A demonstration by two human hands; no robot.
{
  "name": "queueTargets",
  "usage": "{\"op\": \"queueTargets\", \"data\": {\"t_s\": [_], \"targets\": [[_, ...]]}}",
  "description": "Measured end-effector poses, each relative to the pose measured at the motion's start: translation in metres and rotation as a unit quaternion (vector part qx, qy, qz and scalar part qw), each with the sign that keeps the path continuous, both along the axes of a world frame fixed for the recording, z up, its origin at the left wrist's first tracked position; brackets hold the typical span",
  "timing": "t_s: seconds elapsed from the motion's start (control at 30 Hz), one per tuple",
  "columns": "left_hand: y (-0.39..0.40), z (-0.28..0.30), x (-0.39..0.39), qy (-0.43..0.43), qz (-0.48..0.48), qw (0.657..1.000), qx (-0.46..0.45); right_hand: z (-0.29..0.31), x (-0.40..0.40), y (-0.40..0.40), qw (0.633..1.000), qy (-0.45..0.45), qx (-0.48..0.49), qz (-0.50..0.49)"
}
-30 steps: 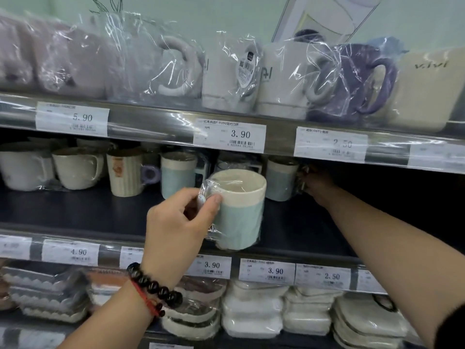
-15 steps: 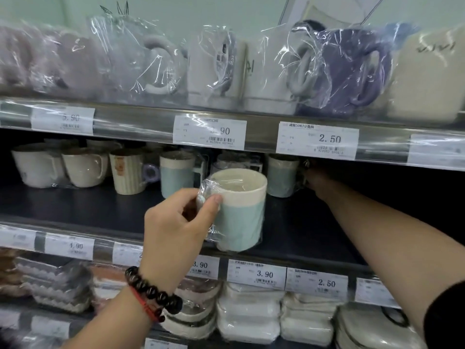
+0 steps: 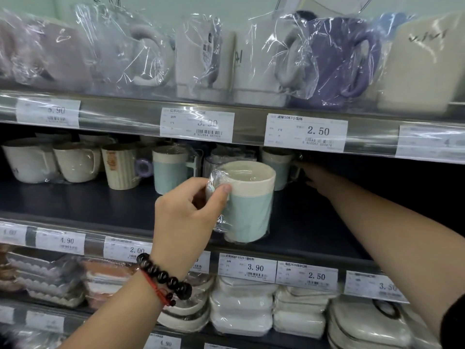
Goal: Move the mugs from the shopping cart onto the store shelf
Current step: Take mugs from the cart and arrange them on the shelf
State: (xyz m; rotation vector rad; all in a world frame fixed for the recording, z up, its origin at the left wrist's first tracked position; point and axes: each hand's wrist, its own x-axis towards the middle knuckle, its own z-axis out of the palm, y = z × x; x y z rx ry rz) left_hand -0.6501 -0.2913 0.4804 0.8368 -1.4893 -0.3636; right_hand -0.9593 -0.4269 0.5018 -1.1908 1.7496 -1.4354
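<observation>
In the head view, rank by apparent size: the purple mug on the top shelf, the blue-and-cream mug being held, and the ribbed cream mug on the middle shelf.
1. Purple mug, largest.
2. Blue-and-cream mug gripped by the left hand.
3. Ribbed cream mug, smallest.
The held mug sits nearer the camera than the ribbed one, so their true sizes stay unsure.

Price label "2.50" [image 3: 305, 132]: above and to the right of the left hand [image 3: 186, 222]. Price label "3.90" [image 3: 247, 268]: below and just right of that hand, with a second "2.50" label [image 3: 307, 275] touching its right edge. Wrapped white dish stacks [image 3: 241, 308]: directly under these labels. Scalloped dishes [image 3: 47, 283] (film-wrapped, stacked): low and well to the hand's left. Dark bead bracelet [image 3: 163, 277] and red cord [image 3: 156, 289]: on the wrist just below the hand.
</observation>
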Motion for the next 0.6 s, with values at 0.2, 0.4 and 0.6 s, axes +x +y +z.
{"op": "queueTargets", "data": {"t_s": [0.2,0.4,0.6], "targets": [[-0.010,0.007,-0.028,-0.045,0.009,0.999,-0.026,0.007,-0.018,0.032,0.996,0.077,-0.023,-0.047],[-0.023,0.005,-0.072,-0.208,0.083,0.974,-0.017,0.009,-0.006,0.090,0.994,0.082,-0.056,-0.049],[-0.025,0.007,-0.099,-0.207,0.034,0.977,0.032,0.005,0.028,0.151,0.990,0.097,-0.096,-0.031]]}}
